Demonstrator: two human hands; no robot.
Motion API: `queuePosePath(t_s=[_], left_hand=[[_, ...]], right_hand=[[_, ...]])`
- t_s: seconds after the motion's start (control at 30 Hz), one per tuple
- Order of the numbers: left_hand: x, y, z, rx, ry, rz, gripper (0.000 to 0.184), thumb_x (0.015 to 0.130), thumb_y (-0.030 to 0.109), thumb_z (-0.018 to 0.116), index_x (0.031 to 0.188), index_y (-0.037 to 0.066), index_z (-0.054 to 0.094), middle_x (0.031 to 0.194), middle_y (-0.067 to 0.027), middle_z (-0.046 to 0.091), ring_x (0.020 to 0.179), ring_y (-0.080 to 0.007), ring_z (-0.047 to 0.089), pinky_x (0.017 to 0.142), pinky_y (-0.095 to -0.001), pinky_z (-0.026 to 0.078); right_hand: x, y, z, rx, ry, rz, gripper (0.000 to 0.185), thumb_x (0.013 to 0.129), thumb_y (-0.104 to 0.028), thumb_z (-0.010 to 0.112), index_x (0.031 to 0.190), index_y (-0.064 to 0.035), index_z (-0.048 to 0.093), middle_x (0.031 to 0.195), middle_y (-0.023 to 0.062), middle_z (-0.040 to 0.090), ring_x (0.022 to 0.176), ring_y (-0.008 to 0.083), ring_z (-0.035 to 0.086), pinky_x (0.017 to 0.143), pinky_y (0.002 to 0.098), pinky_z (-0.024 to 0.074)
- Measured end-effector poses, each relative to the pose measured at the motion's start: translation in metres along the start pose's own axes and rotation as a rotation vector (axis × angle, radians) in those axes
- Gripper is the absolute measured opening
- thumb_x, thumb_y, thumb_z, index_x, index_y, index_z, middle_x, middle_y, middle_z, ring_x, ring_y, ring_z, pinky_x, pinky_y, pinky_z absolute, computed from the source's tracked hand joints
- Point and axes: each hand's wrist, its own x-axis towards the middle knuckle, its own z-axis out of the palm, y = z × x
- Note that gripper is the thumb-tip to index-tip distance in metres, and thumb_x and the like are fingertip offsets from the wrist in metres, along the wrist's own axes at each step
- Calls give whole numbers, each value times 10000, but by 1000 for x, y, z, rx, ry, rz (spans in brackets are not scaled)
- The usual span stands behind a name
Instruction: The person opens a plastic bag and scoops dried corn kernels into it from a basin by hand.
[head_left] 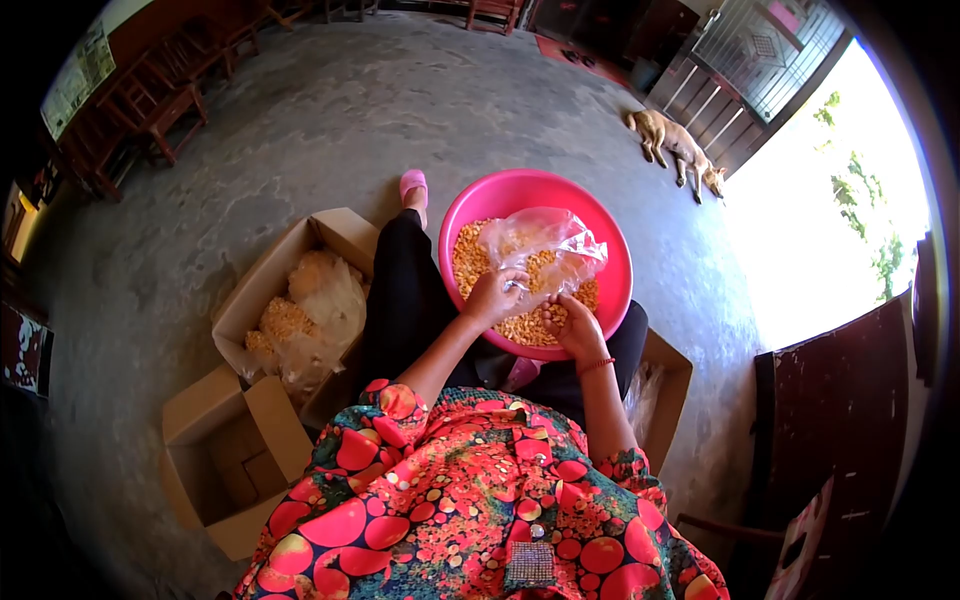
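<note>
A pink plastic basin (612, 240) sits between my legs, holding loose yellow-orange pieces that look like corn kernels (468, 258). Over them lies a clear plastic bag (545, 238), crumpled and partly see-through. My left hand (492, 298) is closed, pinching the bag's near edge between thumb and fingers. At the lower right of that same edge, my right hand (575, 328) has its fingers curled with the thumb against the plastic. The right hand is just above the kernels. Whether anything is inside the bag is hard to make out.
Left of my leg, a cardboard box (240, 300) holds plastic bags of similar pieces (285, 322). Another open box (228, 455) stands nearer me. A third box (672, 385) is at my right. A dog (680, 145) lies by the bright doorway; wooden chairs (155, 105) line the left wall.
</note>
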Motion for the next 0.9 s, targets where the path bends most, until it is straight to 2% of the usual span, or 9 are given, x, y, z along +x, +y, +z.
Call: queuePosePath(t_s=[0.17,0.3,0.33,0.47,0.53,0.67,0.73,0.83,0.9], left_hand=[[0,-1,0,0,-11,-11,208,718,27,544,914,-4,610,867,-120,634,825,-189,608,753,-294,454],[1,-5,1,-4,5,14,201,737,38,546,923,-10,604,820,-96,634,739,-146,602,690,-270,463],[1,-5,2,-31,-8,-6,196,751,49,548,929,-16,601,800,-89,632,708,-128,596,665,-259,465],[0,-2,1,-88,-30,-48,199,782,75,547,948,-25,593,772,-77,622,654,-100,576,617,-240,462],[0,0,0,-82,-41,-67,209,796,91,547,963,-28,588,766,-77,620,644,-100,574,599,-239,462],[1,-8,5,-103,-5,-43,212,792,84,544,967,-26,589,760,-74,620,629,-97,573,585,-241,463],[-1,2,0,-149,-35,-115,206,788,74,539,962,-22,592,761,-79,619,636,-103,576,599,-243,465],[-1,11,-4,-85,-61,-146,203,766,59,538,945,-11,602,770,-88,624,652,-115,584,623,-252,468],[-1,6,-2,-58,-45,-100,200,753,54,538,930,-6,608,781,-92,628,674,-126,592,639,-258,467]], right_hand=[[-8,-3,2,113,102,-106,187,874,-153,420,897,8,513,854,103,554,793,201,567,692,294,507],[3,-16,8,126,166,-154,216,869,-131,421,968,40,509,923,131,555,854,231,568,777,336,500],[7,-18,9,123,140,-184,256,862,-124,439,1016,74,494,957,151,556,884,257,560,813,350,484],[38,-16,2,107,88,-212,267,853,-121,464,1053,55,495,997,127,552,925,258,545,822,350,466],[52,-11,-5,-982,77,-623,270,857,-117,459,1089,14,499,1045,99,543,968,247,528,824,348,446],[52,-17,8,-714,32,-524,258,860,-137,451,1087,-36,520,1056,63,545,952,214,534,787,324,449],[24,-26,45,-402,224,-278,255,860,-160,446,1061,-32,535,1000,71,570,892,182,551,741,279,454],[21,-23,19,-247,30,-215,257,852,-191,460,1042,-39,543,940,67,588,805,150,565,685,260,453],[8,-26,9,-391,64,-187,245,847,-195,467,996,-24,559,900,68,598,776,144,570,663,261,455]])
